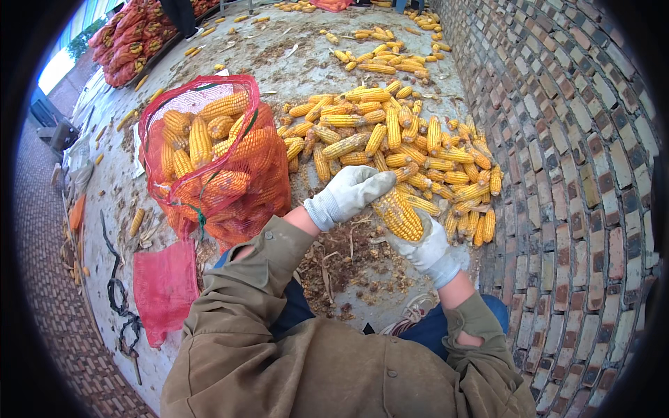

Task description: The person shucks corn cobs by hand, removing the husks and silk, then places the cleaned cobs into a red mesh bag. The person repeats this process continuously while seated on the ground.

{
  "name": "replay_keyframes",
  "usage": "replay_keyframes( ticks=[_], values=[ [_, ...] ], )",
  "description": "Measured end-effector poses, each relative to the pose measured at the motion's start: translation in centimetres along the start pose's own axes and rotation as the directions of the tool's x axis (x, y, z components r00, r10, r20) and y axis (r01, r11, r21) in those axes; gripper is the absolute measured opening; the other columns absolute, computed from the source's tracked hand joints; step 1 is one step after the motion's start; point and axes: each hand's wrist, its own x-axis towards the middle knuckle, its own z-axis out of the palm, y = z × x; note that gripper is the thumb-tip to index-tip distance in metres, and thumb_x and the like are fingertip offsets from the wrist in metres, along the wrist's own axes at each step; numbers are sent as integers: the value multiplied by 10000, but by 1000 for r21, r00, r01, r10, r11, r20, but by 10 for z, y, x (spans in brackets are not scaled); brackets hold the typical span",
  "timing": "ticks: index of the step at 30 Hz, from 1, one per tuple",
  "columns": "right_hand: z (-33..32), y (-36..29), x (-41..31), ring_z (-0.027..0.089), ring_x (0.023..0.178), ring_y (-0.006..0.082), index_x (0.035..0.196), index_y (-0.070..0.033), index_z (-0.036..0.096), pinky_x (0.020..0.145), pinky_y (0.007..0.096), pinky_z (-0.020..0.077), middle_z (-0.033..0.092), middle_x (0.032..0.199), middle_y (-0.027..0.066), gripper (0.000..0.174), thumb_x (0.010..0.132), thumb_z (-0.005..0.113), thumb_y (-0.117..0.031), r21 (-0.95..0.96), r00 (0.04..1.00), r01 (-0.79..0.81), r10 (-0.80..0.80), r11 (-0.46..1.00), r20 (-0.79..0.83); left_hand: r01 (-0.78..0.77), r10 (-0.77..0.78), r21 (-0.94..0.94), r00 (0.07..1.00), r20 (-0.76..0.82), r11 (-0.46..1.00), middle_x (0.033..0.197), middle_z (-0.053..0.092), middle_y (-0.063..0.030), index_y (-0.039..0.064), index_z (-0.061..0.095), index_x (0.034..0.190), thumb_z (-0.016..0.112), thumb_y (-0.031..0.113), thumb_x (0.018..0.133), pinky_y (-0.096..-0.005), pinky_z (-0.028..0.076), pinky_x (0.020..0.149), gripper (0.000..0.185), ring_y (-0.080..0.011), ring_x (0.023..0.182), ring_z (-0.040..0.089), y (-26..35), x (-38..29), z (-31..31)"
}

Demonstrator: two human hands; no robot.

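Between my hands is a husked ear of yellow corn [400, 215], tilted, its far end partly covered by fingers. My left hand [355, 190], in a pale work glove, grips the upper end with thumb and fingers. My right hand [426, 245], gloved alike, cups the lower end from beneath. Just past them lies a heap of corn ears [392, 136] on the concrete. To the left stands a red mesh sack [251, 183], its mouth wide and corn ears inside up near the rim. A green tie hangs on its near side.
A brick wall [569, 183] rises along the right. Left of me lie a flat red mesh bag [164, 287] and a dark knotted rope [117, 298]. Filled red sacks [130, 39] are stacked at the back left, beside a person's leg [180, 18]. Husk debris [339, 261] litters the floor.
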Motion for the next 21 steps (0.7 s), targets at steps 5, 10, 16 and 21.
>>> replay_keyframes(
  ticks=[5, 10, 16, 21],
  values=[
    [-4, 9, 0, 666, 958, 178, 1234, 40, 505, 818, 297, 575, 662, 1105, 108, 492, 802, 739, 21, -35, 998, 61, -62, 998, -21, 18, -23, -72, 998, -64, 997, 743, 598, 22, 21, 656, 1012, 547, 490, 974, -227, 432, 540, 483, -51, 604, 512, -1, -4, 8],
    [-9, -10, 5, 660, 992, 188, 1231, 30, 523, 863, 293, 549, 666, 1093, 102, 551, 785, 800, -135, -216, 983, 82, -115, 973, -146, 11, -54, -367, 993, -106, 930, 789, 612, 2, 50, 595, 1229, 485, 478, 997, -193, 434, 502, 500, -51, 566, 532, -19, 4, 8],
    [-22, 9, 12, 646, 1008, 213, 1204, 9, 575, 916, 290, 508, 641, 1146, 113, 572, 756, 826, -243, -834, 896, 153, -430, 529, -108, -32, 25, -81, 995, -97, 996, 874, 598, -3, 34, 605, 1225, 504, 441, 1009, -221, 455, 600, 472, -66, 674, 538, -1, 4, 16],
    [3, 14, 11, 647, 970, 184, 1206, 13, 549, 907, 299, 522, 637, 1130, 110, 515, 818, 769, -244, -127, 949, 175, -201, 976, -243, -250, 236, -23, 939, -249, 968, 966, 636, -35, -35, 648, 1090, 417, 389, 1040, -258, 457, 864, 486, -102, 925, 557, -20, 12, 23]
  ],
)
